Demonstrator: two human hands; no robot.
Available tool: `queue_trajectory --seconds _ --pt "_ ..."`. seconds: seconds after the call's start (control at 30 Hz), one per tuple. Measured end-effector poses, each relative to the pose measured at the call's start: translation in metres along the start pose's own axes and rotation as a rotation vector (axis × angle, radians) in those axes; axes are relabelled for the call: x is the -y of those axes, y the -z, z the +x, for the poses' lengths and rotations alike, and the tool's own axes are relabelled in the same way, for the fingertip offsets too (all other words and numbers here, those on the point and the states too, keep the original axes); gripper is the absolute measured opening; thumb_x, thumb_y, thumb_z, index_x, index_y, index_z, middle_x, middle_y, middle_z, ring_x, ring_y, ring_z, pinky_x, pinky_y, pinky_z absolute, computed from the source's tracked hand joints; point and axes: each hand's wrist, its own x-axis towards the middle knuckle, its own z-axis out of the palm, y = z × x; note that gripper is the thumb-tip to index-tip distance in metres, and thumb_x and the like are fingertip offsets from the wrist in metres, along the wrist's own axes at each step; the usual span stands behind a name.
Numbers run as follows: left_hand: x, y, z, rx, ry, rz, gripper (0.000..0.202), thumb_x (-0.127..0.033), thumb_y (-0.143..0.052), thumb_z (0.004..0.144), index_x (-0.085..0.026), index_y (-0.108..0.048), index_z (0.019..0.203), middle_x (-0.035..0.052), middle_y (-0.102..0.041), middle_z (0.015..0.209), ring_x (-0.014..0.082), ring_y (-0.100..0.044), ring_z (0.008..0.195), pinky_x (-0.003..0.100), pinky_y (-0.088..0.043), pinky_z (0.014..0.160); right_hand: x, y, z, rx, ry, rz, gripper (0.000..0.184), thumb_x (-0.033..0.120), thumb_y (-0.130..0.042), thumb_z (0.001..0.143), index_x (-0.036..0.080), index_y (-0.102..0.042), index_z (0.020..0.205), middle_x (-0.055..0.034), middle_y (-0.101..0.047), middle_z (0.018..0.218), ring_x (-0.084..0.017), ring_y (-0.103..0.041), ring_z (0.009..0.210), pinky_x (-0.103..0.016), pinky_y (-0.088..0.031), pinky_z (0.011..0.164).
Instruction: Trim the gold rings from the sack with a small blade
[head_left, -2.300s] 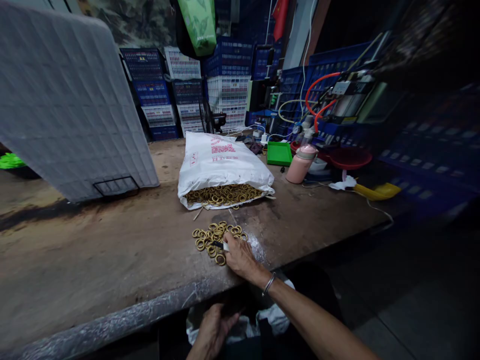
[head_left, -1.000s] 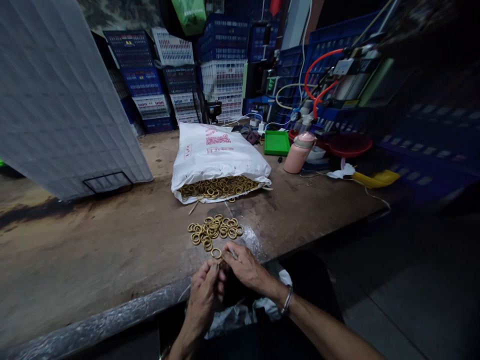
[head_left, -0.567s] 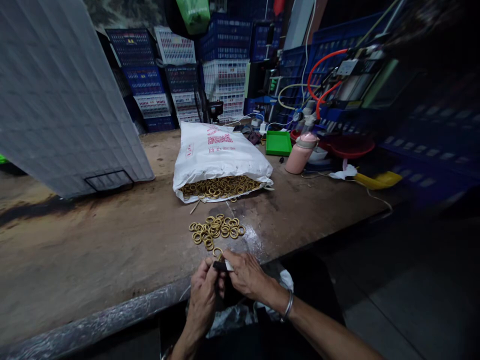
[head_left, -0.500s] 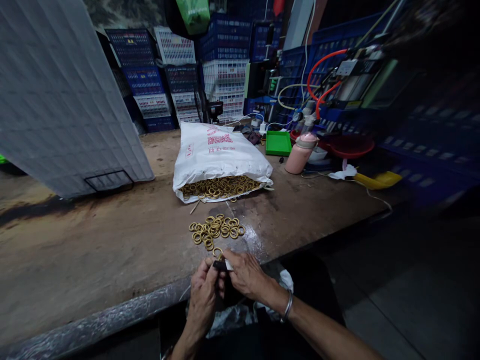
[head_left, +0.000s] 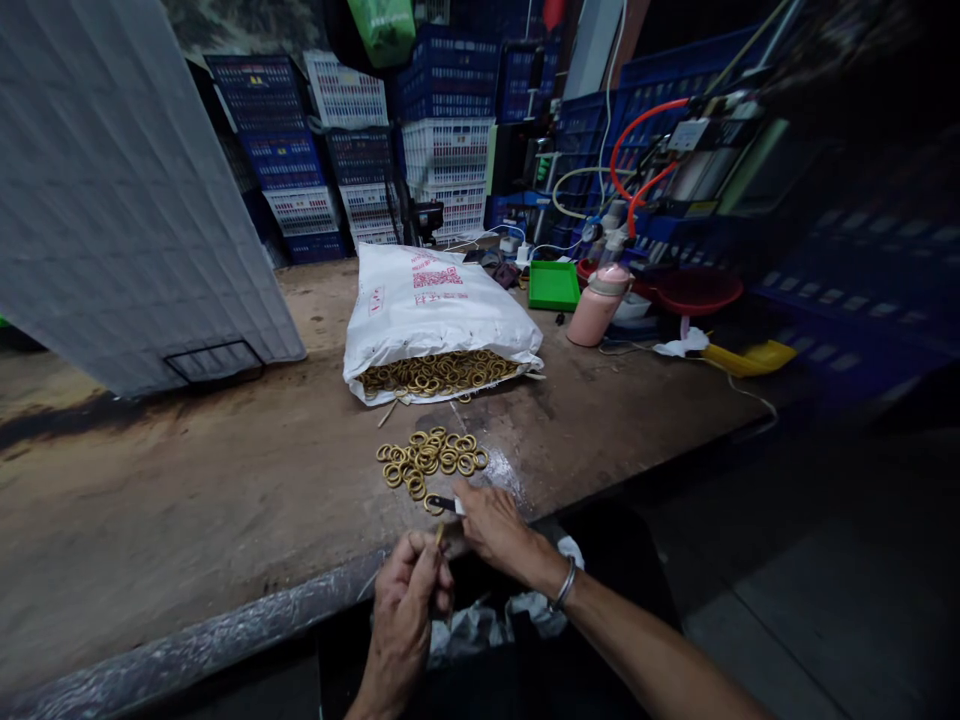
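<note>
Head view, lower middle of the frame: the left hand (head_left: 405, 612) is closed in a pinch on a single brass-coloured ring (head_left: 439, 534). It holds the ring edge-on just off the near edge of the bench (head_left: 225, 520), above crumpled plastic (head_left: 480, 622) that hangs below it. Just up and right, the right hand (head_left: 491, 522), with a bangle (head_left: 561, 588) on its wrist, grips a small dark tool (head_left: 444, 503). The tool's long axis runs left to right, with the tip pointing left. The held ring sits just below that tip, a small gap apart. Further up lies the pile of rings (head_left: 431, 455), nearer the right hand than the left, its nearest ring beside the tool tip. Beyond it a white sack (head_left: 435, 305) lies open toward the person, full of rings. A pink bottle (head_left: 598, 305) and a green tray (head_left: 553, 285) stand to its right, and stacked crates (head_left: 450, 150) fill the top.
</note>
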Motion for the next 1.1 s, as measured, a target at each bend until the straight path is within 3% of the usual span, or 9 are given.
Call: queue_trajectory --seconds 0.1,0.27,0.4,0.5,0.6,0.7,0.87,1.0,1.1 --pt "-0.005 -0.001 -0.003 0.034 0.025 -0.153 0.025 -0.038 -0.062 0.07 -0.016 -0.053 0.073 -0.0039 -0.054 0.055 0.005 -0.043 0.04 0.017 -0.036 0.037 0.001 0.001 0.005 -0.028 -0.004 0.028 0.026 0.013 -0.039 0.071 0.016 -0.046 0.097 -0.0046 -0.059 0.072 -0.015 -0.051 0.061 -0.025 -0.024 0.054" --pt "-0.003 0.007 0.004 -0.006 0.059 -0.299 0.023 -0.032 -0.065 0.069 -0.011 -0.058 0.075 0.0063 -0.062 0.077 0.012 -0.057 0.06 0.019 -0.042 0.043 0.01 -0.008 0.011 -0.118 0.048 0.095 0.023 0.018 -0.042 0.075 0.018 -0.044 0.098 -0.0058 -0.058 0.088 -0.016 -0.052 0.076 -0.025 -0.027 0.061" --pt "-0.008 0.013 0.007 -0.029 0.097 -0.393 0.014 -0.024 -0.066 0.068 -0.014 -0.059 0.075 0.0038 -0.062 0.074 0.0117 -0.057 0.06 0.019 -0.043 0.045 0.014 -0.015 0.017 -0.145 0.044 0.083 0.023 0.021 -0.043 0.076 0.02 -0.044 0.099 -0.0053 -0.057 0.093 -0.017 -0.052 0.08 -0.026 -0.027 0.063" --pt "-0.014 0.016 0.008 -0.031 0.158 -0.476 0.019 -0.022 -0.068 0.063 -0.016 -0.061 0.08 0.0015 -0.061 0.069 0.0101 -0.055 0.057 0.019 -0.043 0.046 0.014 -0.014 0.017 -0.157 0.041 0.085 0.023 0.019 -0.043 0.075 0.02 -0.044 0.099 -0.0046 -0.057 0.092 -0.016 -0.052 0.079 -0.026 -0.027 0.062" --pt "-0.017 0.016 0.009 -0.062 0.208 -0.518 0.018 -0.023 -0.071 0.058 -0.013 -0.061 0.07 0.0009 -0.06 0.065 0.0089 -0.053 0.054 0.019 -0.043 0.046 0.012 -0.009 0.015 -0.175 0.061 0.114 0.021 0.016 -0.042 0.074 0.019 -0.045 0.095 -0.0038 -0.057 0.088 -0.015 -0.051 0.075 -0.025 -0.028 0.061" --pt "-0.014 0.014 0.011 -0.087 0.174 -0.436 0.021 -0.027 -0.072 0.058 -0.013 -0.057 0.064 0.0002 -0.059 0.064 0.0089 -0.052 0.055 0.018 -0.041 0.044 0.011 -0.003 0.011 -0.189 0.126 0.206 0.02 0.011 -0.041 0.073 0.019 -0.045 0.09 -0.0018 -0.056 0.082 -0.013 -0.05 0.071 -0.023 -0.029 0.06" --pt "-0.007 0.009 0.016 -0.094 0.037 -0.152 0.028 -0.037 -0.065 0.067 -0.018 -0.054 0.084 -0.0065 -0.051 0.054 0.0048 -0.042 0.042 0.014 -0.03 0.037 0.01 0.001 0.002 -0.224 0.188 0.339 0.026 0.004 -0.042 0.066 0.02 -0.045 0.087 -0.0001 -0.055 0.077 -0.013 -0.049 0.07 -0.021 -0.03 0.062" --pt "-0.006 0.007 0.02 -0.125 0.02 -0.05 0.037 -0.041 -0.066 0.064 -0.019 -0.05 0.088 -0.0125 -0.038 0.039 0.0034 -0.029 0.032 0.014 -0.021 0.033 0.011 0.003 -0.004 -0.226 0.214 0.38 0.025 0.004 -0.042 0.066 0.02 -0.046 0.085 -0.0007 -0.055 0.077 -0.013 -0.05 0.07 -0.021 -0.031 0.062" --pt "-0.009 0.006 0.021 -0.124 0.026 -0.067 0.041 -0.04 -0.07 0.059 -0.018 -0.05 0.088 -0.011 -0.044 0.043 0.0046 -0.037 0.035 0.014 -0.026 0.036 0.012 0.005 -0.006 -0.221 0.221 0.445 0.021 0.006 -0.042 0.068 0.02 -0.046 0.083 -0.0005 -0.055 0.075 -0.014 -0.05 0.07 -0.022 -0.032 0.062"
